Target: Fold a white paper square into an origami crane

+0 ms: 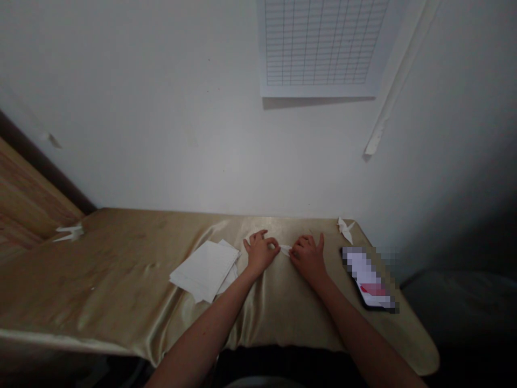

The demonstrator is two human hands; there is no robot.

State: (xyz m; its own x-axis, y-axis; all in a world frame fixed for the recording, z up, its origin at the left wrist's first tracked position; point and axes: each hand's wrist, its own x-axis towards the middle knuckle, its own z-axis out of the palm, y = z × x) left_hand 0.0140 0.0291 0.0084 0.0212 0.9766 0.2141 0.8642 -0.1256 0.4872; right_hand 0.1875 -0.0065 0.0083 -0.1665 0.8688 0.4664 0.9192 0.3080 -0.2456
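Folded paper (285, 250) is held between left hand (260, 252) and right hand (309, 257), both pinched closed on it, over satin cloth (283, 307). Tearing or a crooked crease could be caused if it were pulled too hard.

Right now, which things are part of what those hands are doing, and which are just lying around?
In use: left hand, right hand, small folded paper held between them.

Lying about: white paper stack, crane by the phone, crane far left, phone.
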